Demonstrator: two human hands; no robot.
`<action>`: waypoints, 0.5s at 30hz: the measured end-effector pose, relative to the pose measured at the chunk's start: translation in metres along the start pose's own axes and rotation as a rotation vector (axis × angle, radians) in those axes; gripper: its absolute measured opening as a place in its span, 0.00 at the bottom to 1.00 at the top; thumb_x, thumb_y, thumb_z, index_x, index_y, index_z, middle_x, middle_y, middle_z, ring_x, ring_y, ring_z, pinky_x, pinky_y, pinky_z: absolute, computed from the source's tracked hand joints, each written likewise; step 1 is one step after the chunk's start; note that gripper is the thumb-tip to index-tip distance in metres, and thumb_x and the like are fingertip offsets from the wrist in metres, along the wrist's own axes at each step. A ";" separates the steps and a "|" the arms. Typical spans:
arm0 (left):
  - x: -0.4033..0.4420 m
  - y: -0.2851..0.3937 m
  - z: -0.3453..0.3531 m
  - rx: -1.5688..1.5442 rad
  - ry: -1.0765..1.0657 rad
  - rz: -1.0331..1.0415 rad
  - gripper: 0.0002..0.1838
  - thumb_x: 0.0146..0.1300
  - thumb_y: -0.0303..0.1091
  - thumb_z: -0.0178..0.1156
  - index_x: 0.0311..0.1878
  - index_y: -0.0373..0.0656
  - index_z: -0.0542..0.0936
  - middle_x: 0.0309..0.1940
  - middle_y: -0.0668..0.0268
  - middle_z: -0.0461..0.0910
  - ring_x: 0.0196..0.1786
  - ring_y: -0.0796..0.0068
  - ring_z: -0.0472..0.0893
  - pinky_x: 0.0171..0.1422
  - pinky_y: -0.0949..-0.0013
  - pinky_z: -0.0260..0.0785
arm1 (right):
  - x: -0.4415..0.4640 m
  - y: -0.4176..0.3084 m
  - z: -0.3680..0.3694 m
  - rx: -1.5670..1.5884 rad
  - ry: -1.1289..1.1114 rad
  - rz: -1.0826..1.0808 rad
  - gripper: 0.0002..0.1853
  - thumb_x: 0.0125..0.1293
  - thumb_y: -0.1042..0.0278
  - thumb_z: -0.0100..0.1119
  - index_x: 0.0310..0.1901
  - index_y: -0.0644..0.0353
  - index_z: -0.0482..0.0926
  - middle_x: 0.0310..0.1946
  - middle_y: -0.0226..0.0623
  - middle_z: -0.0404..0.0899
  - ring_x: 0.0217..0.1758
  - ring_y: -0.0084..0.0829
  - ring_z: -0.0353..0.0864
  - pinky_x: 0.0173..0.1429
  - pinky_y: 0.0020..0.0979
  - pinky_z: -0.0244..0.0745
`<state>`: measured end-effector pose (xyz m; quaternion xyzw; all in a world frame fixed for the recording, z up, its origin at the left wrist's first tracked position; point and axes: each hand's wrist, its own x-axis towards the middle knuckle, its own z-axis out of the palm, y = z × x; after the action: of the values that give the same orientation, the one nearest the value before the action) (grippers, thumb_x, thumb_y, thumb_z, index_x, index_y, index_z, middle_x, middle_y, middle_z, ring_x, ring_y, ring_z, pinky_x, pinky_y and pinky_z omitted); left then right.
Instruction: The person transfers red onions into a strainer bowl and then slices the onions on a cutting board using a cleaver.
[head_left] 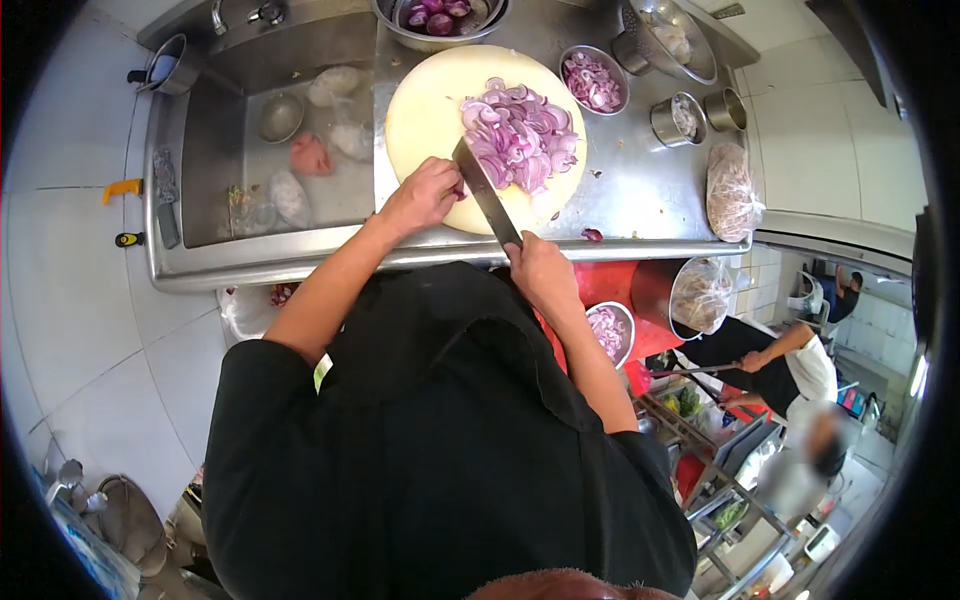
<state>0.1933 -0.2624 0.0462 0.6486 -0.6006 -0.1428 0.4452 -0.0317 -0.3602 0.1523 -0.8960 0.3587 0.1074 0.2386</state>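
My right hand [541, 268] grips the handle of a broad cleaver [486, 193], whose blade lies across the front of a round cream cutting board [420, 110]. On the left side of the blade, my left hand [424, 197] is closed over a piece of red onion [460, 190], mostly hidden under the fingers. A heap of sliced red onion [520, 135] covers the board's right half, against the blade's far side. A small onion scrap [592, 235] lies on the steel counter near its front edge.
Left of the board is a steel sink [215, 150] holding several bags and a small bowl [281, 118]. Behind the board stands a bowl of whole red onions [440, 42]; at right, a bowl of slices [592, 80] and a plastic bag [735, 190]. A co-worker [790, 365] stands lower right.
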 end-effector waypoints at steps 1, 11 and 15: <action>-0.001 0.001 0.001 0.008 0.011 -0.001 0.11 0.53 0.19 0.66 0.40 0.37 0.78 0.45 0.55 0.78 0.52 0.50 0.78 0.58 0.55 0.72 | -0.003 0.001 0.000 0.015 0.007 0.006 0.16 0.74 0.58 0.57 0.42 0.67 0.81 0.33 0.61 0.85 0.40 0.61 0.87 0.48 0.56 0.82; -0.008 0.000 0.004 0.035 0.043 -0.014 0.11 0.54 0.20 0.67 0.42 0.37 0.80 0.46 0.56 0.80 0.54 0.51 0.79 0.59 0.57 0.73 | 0.002 0.008 0.003 0.009 -0.095 0.013 0.17 0.75 0.58 0.57 0.46 0.67 0.81 0.36 0.63 0.85 0.43 0.62 0.87 0.50 0.57 0.80; -0.010 -0.001 0.007 0.049 0.041 -0.050 0.12 0.54 0.20 0.68 0.43 0.38 0.81 0.46 0.56 0.80 0.54 0.51 0.79 0.59 0.56 0.74 | 0.024 0.012 0.019 0.036 -0.070 -0.015 0.17 0.75 0.57 0.57 0.46 0.67 0.81 0.37 0.62 0.86 0.45 0.62 0.87 0.52 0.57 0.80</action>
<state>0.1864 -0.2562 0.0376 0.6769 -0.5783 -0.1256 0.4377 -0.0235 -0.3722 0.1226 -0.8899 0.3454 0.1305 0.2679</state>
